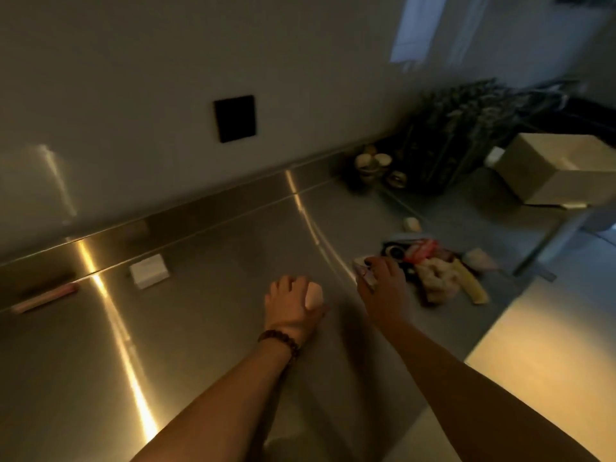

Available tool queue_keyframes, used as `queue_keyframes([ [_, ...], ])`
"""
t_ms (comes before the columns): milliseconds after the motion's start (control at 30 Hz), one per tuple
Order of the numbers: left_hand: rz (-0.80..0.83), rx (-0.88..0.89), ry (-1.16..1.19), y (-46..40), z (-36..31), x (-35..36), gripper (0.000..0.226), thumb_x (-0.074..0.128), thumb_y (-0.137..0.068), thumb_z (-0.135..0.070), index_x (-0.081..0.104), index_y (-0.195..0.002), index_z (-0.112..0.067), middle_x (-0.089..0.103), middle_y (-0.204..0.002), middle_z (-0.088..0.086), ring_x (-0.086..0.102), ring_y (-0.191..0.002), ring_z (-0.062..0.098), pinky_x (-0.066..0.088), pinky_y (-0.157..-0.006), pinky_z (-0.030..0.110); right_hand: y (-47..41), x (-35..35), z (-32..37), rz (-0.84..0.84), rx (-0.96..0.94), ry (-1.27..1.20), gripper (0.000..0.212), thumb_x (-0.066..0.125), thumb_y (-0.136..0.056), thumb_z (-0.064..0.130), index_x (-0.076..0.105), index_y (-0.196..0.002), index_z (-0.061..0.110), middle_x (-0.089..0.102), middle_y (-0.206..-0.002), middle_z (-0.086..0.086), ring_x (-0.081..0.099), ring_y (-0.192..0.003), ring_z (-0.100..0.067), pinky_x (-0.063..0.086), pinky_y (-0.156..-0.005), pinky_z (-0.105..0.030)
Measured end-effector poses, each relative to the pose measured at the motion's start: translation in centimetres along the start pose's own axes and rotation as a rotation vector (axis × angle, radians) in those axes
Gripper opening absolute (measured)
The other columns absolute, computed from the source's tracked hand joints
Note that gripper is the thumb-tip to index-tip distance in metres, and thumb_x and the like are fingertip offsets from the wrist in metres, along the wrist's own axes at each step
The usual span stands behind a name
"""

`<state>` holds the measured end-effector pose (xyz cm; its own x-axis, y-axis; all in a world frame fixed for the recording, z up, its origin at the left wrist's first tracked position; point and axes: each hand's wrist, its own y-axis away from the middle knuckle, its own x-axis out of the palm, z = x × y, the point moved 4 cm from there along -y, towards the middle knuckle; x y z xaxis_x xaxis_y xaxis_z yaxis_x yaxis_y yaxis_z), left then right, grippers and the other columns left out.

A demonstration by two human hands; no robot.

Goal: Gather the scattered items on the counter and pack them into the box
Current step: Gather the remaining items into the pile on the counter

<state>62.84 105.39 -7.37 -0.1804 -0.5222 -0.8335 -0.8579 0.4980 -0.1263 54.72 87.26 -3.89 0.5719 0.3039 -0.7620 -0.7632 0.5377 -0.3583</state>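
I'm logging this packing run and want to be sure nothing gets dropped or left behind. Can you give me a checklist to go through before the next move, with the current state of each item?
1. Left hand has a firm grip on the pale pink item: ok, fingers are curled around it.
2. Right hand holds its small item securely: cannot tell, the item is blurred and mostly hidden.
3. Box is open and reachable: ok, open top, far right on the counter.
4. Pile of items packed: not ok, lying on the counter.
5. White block and pink stick gathered: not ok, both lie far left.
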Motion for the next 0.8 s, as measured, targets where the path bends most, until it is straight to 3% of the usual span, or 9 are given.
queue_keyframes([
  [100, 0.035, 0.096, 0.015, -1.1, -5.6, 3.2, 0.058, 0.067, -0.066, -0.059, 0.053, -0.112, -0.027, 0.049, -0.113, 0.002, 0.042, -0.103, 0.026, 0.035, -0.085, 0.036, 0.5, -4.7, -5.4, -0.077, 0.119, 0.059, 0.037, 0.067, -0.082, 0.026, 0.056, -0.116, 0.017, 0.053, -0.121, -0.011, 0.051, -0.104, -0.028, 0.045, -0.081, -0.036],
  [267, 0.172, 0.171, 0.007, -2.3, -12.8, 9.5, 0.066, 0.069, -0.066, -0.058, 0.05, -0.12, -0.026, 0.047, -0.119, 0.003, 0.038, -0.107, 0.024, 0.032, -0.091, 0.034, 3.0, -8.8, -13.7, -0.038, 0.339, 0.081, 0.047, 0.06, -0.087, 0.035, 0.046, -0.13, 0.02, 0.042, -0.137, -0.009, 0.046, -0.118, -0.028, 0.046, -0.094, -0.045],
  [400, 0.238, 0.141, -0.043, -1.9, -15.5, 13.6, 0.07, 0.07, -0.069, -0.053, 0.047, -0.128, -0.023, 0.044, -0.126, 0.006, 0.036, -0.114, 0.026, 0.032, -0.095, 0.035, 5.2, -9.5, -17.7, -0.029, 0.312, 0.092, 0.038, 0.06, -0.089, 0.029, 0.05, -0.124, 0.019, 0.046, -0.133, -0.009, 0.046, -0.118, -0.027, 0.046, -0.095, -0.042],
  [467, 0.254, 0.097, -0.054, -1.8, -16.1, 14.8, 0.074, 0.069, -0.072, -0.051, 0.04, -0.134, -0.025, 0.038, -0.137, 0.009, 0.032, -0.123, 0.028, 0.029, -0.103, 0.037, 5.7, -8.9, -19.0, 0.022, 0.343, 0.07, 0.039, 0.059, -0.09, 0.033, 0.05, -0.125, 0.019, 0.045, -0.136, -0.009, 0.044, -0.122, -0.026, 0.044, -0.098, -0.042],
  [533, 0.247, 0.048, -0.071, -1.5, -16.4, 15.3, 0.086, 0.065, -0.075, -0.054, 0.022, -0.145, -0.026, 0.015, -0.152, 0.016, 0.013, -0.138, 0.033, 0.013, -0.114, 0.045, 5.9, -8.4, -19.7, 0.064, 0.355, 0.046, 0.046, 0.058, -0.089, 0.039, 0.048, -0.129, 0.02, 0.038, -0.143, -0.008, 0.039, -0.128, -0.027, 0.041, -0.102, -0.043],
  [600, 0.183, 0.027, -0.151, -1.1, -16.4, 15.1, 0.103, 0.058, -0.074, -0.065, -0.005, -0.147, -0.029, -0.016, -0.153, 0.011, -0.014, -0.141, 0.033, -0.01, -0.111, 0.05, 6.0, -8.2, -20.0, 0.071, 0.288, 0.139, 0.057, 0.056, -0.087, 0.048, 0.043, -0.135, 0.021, 0.025, -0.151, -0.01, 0.028, -0.137, -0.029, 0.031, -0.11, -0.043],
  [667, 0.139, 0.027, -0.185, 0.0, -16.4, 14.9, 0.112, 0.048, -0.071, -0.075, -0.026, -0.141, -0.031, -0.033, -0.148, 0.007, -0.026, -0.137, 0.031, -0.016, -0.108, 0.05, 6.4, -7.9, -20.2, 0.139, 0.195, 0.303, 0.071, 0.041, -0.089, 0.061, 0.026, -0.146, 0.022, 0.007, -0.158, -0.011, 0.003, -0.145, -0.027, 0.01, -0.117, -0.044],
  [733, 0.174, 0.034, -0.197, 1.1, -16.2, 15.2, 0.109, 0.036, -0.071, -0.081, -0.032, -0.139, -0.029, -0.035, -0.148, 0.009, -0.03, -0.136, 0.03, -0.014, -0.11, 0.051, 6.6, -7.3, -20.4, 0.253, 0.142, 0.41, 0.075, 0.017, -0.088, 0.068, 0.006, -0.149, 0.024, -0.012, -0.158, -0.006, -0.019, -0.144, -0.022, -0.005, -0.116, -0.046],
  [800, 0.226, 0.025, -0.244, 1.4, -16.1, 15.8, 0.105, 0.025, -0.07, -0.084, -0.027, -0.142, -0.027, -0.033, -0.149, 0.01, -0.029, -0.136, 0.031, -0.011, -0.112, 0.052, 6.1, -6.7, -20.7, 0.33, 0.152, 0.438, 0.077, 0.005, -0.086, 0.069, -0.004, -0.149, 0.025, -0.021, -0.155, -0.005, -0.027, -0.141, -0.022, -0.007, -0.116, -0.048],
])
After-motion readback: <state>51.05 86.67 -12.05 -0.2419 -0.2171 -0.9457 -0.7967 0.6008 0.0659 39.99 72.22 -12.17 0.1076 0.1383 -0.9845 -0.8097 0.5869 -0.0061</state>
